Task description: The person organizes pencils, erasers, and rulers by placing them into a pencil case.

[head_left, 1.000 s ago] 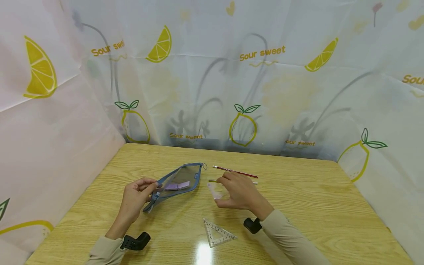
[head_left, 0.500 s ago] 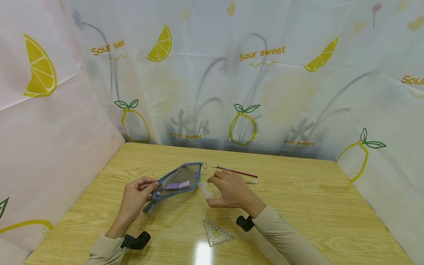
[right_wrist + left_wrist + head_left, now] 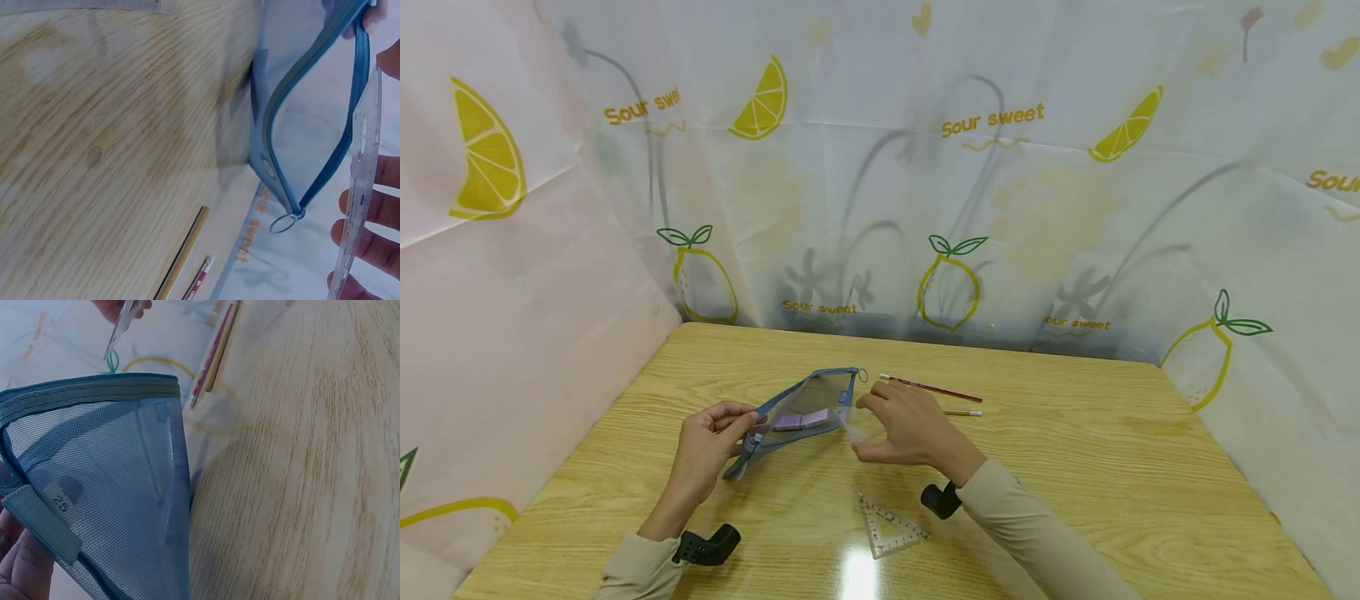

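My left hand (image 3: 700, 446) grips the near left end of a blue mesh zip pouch (image 3: 801, 446), its mouth unzipped and gaping. Through the mesh shows a small purple item (image 3: 801, 420). Between thumb and fingers of my right hand (image 3: 906, 425) is a clear plastic drafting ruler (image 3: 361, 169) with printed marks; its full outline is partly hidden by the hand. In the head view the ruler's pointed corner overlaps the pouch's right edge. In the left wrist view the ruler (image 3: 122, 328) appears beyond the pouch's top edge.
A clear triangular set square (image 3: 887, 529) lies on the wooden table (image 3: 1075, 467) in front of the pouch. Behind my right hand lie a red pencil (image 3: 943, 390) and a yellowish one (image 3: 966, 412). A lemon-printed cloth (image 3: 850, 167) hangs behind the table.
My right hand has moved left with the clear ruler, from over the yellowish pencil to the pouch's mouth. The left hand and pouch have stayed put.
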Available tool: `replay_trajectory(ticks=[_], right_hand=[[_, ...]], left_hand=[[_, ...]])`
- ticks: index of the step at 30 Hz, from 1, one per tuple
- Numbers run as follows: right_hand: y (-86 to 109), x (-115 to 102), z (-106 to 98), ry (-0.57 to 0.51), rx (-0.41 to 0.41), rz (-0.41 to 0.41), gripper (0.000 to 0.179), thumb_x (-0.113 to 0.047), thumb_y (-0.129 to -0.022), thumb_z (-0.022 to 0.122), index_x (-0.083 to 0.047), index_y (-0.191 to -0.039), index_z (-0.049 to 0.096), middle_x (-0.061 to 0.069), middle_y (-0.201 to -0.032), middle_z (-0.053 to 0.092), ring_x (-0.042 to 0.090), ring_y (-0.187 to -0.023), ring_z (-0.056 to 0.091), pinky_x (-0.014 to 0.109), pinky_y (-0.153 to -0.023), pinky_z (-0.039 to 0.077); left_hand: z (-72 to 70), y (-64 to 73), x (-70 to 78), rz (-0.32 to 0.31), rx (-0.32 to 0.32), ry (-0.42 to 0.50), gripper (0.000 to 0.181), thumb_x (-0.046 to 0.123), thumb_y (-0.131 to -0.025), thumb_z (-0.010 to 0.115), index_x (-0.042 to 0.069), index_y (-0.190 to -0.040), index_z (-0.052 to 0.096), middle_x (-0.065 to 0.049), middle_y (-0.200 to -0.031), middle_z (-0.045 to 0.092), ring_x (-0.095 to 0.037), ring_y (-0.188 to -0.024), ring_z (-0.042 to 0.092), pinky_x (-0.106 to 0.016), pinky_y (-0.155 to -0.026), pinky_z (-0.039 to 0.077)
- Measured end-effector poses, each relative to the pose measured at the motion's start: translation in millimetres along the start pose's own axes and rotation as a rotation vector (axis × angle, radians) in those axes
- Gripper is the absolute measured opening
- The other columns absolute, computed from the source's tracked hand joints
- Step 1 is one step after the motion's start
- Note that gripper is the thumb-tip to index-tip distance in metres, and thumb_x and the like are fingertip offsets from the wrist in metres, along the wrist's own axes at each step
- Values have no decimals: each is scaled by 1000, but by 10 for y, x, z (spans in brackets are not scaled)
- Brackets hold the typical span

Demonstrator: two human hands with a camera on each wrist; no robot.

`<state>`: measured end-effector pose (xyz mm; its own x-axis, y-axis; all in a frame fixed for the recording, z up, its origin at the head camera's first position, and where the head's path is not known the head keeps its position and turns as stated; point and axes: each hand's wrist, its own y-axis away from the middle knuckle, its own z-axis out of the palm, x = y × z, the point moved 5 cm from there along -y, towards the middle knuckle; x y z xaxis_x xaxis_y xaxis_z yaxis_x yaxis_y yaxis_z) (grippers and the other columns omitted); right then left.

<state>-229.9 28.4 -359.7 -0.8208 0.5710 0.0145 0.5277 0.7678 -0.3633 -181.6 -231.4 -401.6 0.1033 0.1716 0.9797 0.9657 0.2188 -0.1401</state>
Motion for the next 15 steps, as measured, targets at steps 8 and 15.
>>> replay_trajectory(ticks=[8, 15], right_hand=[[-102, -4, 31, 3, -5, 10, 49, -54, -83, 63, -15, -112, 71, -2, -97, 61, 15, -80, 58, 30, -63, 49], [-195, -4, 66, 7, -41, 37, 47, -53, -83, 64, -16, -111, 71, -3, -97, 61, 15, -81, 57, 29, -60, 47]], left_hand=[[1, 0, -11, 1, 2, 0, 24, 11, -95, 65, -11, -105, 64, -11, -87, 72, -12, -75, 66, -30, -59, 55], [14, 2, -8, 4, -6, -5, 25, 13, -95, 65, -10, -105, 64, -11, -88, 72, -12, -76, 66, -30, -60, 55]])
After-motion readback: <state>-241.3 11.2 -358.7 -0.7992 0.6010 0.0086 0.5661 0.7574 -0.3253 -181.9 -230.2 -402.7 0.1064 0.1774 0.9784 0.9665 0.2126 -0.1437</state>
